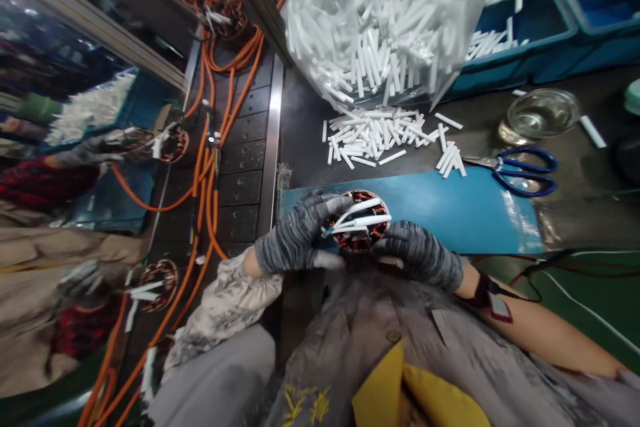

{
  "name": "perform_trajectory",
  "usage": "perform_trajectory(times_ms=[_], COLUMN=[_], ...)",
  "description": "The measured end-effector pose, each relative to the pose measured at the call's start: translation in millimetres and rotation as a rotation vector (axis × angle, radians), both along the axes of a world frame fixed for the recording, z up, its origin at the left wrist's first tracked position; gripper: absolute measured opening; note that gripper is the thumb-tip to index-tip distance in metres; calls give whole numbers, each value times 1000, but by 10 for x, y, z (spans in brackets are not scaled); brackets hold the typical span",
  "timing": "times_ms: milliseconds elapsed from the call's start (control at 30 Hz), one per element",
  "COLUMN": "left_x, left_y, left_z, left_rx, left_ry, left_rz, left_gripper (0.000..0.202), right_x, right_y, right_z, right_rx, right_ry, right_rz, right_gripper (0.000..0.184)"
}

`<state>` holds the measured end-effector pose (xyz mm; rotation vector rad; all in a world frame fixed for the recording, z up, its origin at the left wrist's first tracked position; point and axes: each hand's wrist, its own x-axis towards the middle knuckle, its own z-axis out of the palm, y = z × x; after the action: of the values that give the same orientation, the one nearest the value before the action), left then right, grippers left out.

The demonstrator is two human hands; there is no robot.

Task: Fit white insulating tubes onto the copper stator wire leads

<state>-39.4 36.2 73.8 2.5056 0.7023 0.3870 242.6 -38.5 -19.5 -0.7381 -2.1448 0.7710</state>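
A round motor stator (353,241) with copper windings is held close to my body, at the near edge of a blue mat (440,203). White sleeves (373,220) sit on its wires and lie across its face. My left hand (300,233), in a grey knit glove, wraps round the stator's left side with the fingers over the top rim. Gloved the same way, my right hand (423,255) grips the lower right edge, its fingertips partly hidden under the stator. Loose white tubes (375,133) lie in a pile just beyond the mat.
Blue-handled scissors (525,170) and a glass bowl (543,113) are at the right. Behind the pile stands a plastic bag (390,20) of tubes, beside blue bins (530,70). Left, orange cables (210,180) run along a conveyor (240,180); across it, a co-worker's gloved hand (95,150) holds another stator.
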Motion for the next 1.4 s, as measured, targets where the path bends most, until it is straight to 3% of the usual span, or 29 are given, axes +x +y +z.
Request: perform_trajectory(times_ms=[100,200,267,367,500,567,667,800,867,933,1000,1067,1133,1200,1300,1400], left_x=[-98,-107,-103,-91,-75,-53,51,315,423,473,473,452,439,443,463,477], left_y=[-88,-132,-135,-118,-110,-148,-286,-497,-541,-538,-512,-488,-474,-467,-467,-476], left_z=[-155,-226,-221,-193,-264,-366,-534,-651,-671,-690,-708,-713,-700,-672,-630,-607], left_rx=[153,163,163,182,192,230,360,485,527,547,523,482,430,356,231,233], left_ry=[128,212,223,238,283,321,338,321,306,287,287,295,294,274,244,221], left_rz=[131,303,318,311,276,248,230,317,394,442,459,469,464,452,442,447], left_gripper=[89,80,79,81,98,102,90,73,74,78,82,81,75,70,72,73], right_x=[-73,-154,-258,-450,-526,-439,-227,6,95,218,410,655,900,1084,1180,1046], right_y=[141,306,433,619,669,561,332,222,282,390,528,691,857,992,1062,920], right_z=[5,184,350,549,587,507,322,148,155,216,284,304,255,168,98,197], right_rx=[32,39,22,13,69,137,208,-116,-268,-302,-246,-123,-24,0,23,72], right_ry=[-74,-163,-257,-428,-450,-369,-202,-39,-42,-73,-166,-341,-522,-581,-604,-554], right_rz=[-152,-310,-370,-406,-354,-260,-107,-233,-248,-205,-258,-443,-545,-562,-575,-614], right_gripper=[33,53,61,57,51,46,46,42,40,39,40,38,29,22,25,25])
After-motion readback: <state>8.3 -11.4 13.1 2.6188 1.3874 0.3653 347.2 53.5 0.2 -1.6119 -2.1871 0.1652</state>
